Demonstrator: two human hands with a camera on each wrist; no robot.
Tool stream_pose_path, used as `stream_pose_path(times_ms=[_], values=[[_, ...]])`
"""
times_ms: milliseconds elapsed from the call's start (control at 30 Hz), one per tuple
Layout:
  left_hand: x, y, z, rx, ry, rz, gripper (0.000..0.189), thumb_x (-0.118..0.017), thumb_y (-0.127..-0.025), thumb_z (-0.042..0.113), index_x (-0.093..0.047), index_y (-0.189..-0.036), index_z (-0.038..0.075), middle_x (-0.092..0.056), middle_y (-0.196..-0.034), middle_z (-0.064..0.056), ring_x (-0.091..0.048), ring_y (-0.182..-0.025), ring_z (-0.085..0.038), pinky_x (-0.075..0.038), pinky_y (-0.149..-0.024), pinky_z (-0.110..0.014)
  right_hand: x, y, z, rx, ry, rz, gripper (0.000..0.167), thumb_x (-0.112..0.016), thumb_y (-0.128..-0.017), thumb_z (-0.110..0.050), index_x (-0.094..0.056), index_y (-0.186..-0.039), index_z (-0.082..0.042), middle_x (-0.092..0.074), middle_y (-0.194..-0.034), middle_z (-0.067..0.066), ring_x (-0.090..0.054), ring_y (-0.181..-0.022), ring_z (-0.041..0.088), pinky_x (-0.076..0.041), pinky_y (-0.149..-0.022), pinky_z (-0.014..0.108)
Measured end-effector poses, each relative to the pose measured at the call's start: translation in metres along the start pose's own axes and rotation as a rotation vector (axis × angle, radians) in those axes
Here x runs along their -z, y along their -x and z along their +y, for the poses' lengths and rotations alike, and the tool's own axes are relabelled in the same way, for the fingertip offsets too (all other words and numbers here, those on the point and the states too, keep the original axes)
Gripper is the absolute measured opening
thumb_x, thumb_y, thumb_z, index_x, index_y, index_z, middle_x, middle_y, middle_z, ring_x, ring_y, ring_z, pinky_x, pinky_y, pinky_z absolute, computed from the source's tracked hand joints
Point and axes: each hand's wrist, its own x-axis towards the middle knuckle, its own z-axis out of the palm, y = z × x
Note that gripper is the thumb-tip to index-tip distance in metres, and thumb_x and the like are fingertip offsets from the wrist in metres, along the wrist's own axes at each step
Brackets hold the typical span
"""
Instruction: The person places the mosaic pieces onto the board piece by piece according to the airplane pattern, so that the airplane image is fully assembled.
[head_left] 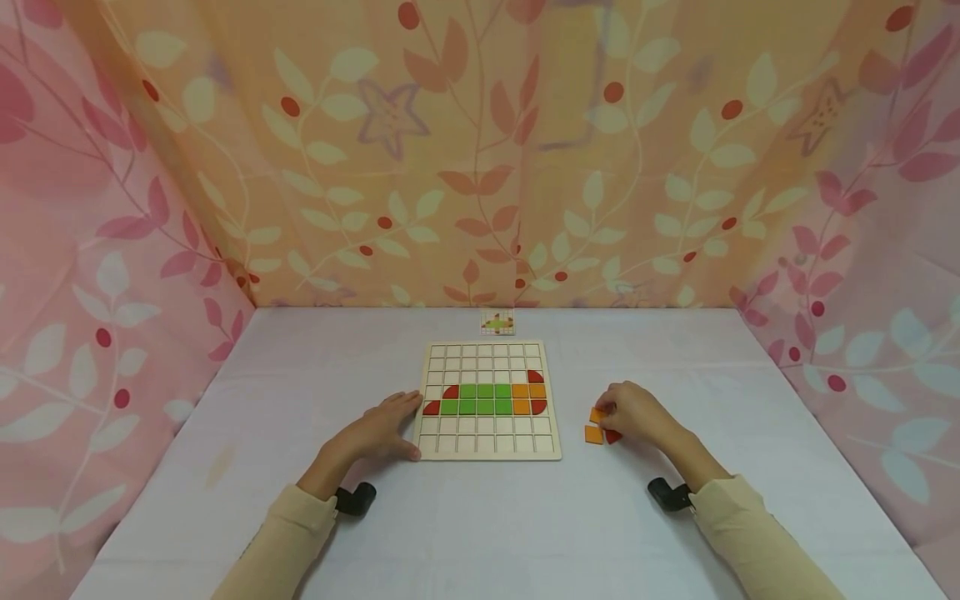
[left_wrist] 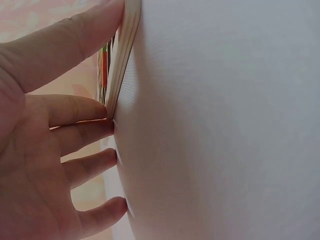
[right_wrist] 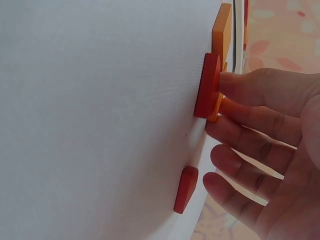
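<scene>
A pale wooden grid board point(head_left: 487, 437) lies mid-table, with green square tiles point(head_left: 485, 398), orange tiles and red rounded tiles set in two middle rows and one red tile above. My left hand point(head_left: 382, 429) rests at the board's left edge; thumb and fingers are spread along it. Right of the board, my right hand point(head_left: 633, 412) has thumb and index finger at an orange square tile point(head_left: 597, 414), seemingly pinching it. Another orange tile point(head_left: 593, 434) and a red rounded tile point(right_wrist: 206, 87) lie beside the fingertips. A second red tile point(right_wrist: 186, 190) lies near the other fingers.
A small pattern card point(head_left: 498, 322) stands behind the board at the table's back edge. The white cloth-covered table point(head_left: 480, 533) is bounded by leaf-patterned curtains point(head_left: 480, 167) at the back and both sides. Black wrist mounts point(head_left: 358, 498) sit at both cuffs.
</scene>
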Motion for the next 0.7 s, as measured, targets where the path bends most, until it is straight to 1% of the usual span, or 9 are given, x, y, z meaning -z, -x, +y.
stream_pose_path(times_ms=[233,500,700], values=[[0.0002,-0.0005,0.0005,0.000,-0.006,0.000,0.096,-0.085,-0.072,0.024,-0.034,-0.151,0.005,-0.030,-0.160,-0.011,-0.019,-0.150,-0.037,-0.021,-0.115,-0.065,0.0005,0.0000,-0.0036,-0.013,0.042,-0.011,0.023,-0.077,-0.077,-0.013,-0.074,-0.096,-0.001,-0.068,-0.089,0.005,-0.057,-0.084,0.021,-0.052,-0.081,0.041],[-0.0006,-0.0009,-0.0002,-0.003,-0.009,0.001,0.096,-0.085,-0.072,0.026,-0.034,-0.151,0.005,-0.030,-0.160,-0.012,-0.019,-0.150,-0.037,-0.021,-0.115,-0.065,-0.0009,0.0002,-0.0033,-0.050,0.015,-0.030,0.026,-0.078,-0.077,-0.015,-0.074,-0.099,-0.001,-0.068,-0.091,0.006,-0.057,-0.085,0.022,-0.052,-0.083,0.043],[-0.0016,-0.0024,-0.0011,0.007,-0.015,-0.001,0.097,-0.085,-0.072,0.027,-0.034,-0.151,0.007,-0.030,-0.160,-0.011,-0.020,-0.150,-0.036,-0.021,-0.115,-0.064,-0.0027,0.0001,-0.0033,-0.043,0.024,-0.017,0.025,-0.078,-0.078,-0.015,-0.074,-0.098,-0.001,-0.068,-0.090,0.006,-0.057,-0.085,0.022,-0.052,-0.084,0.043]])
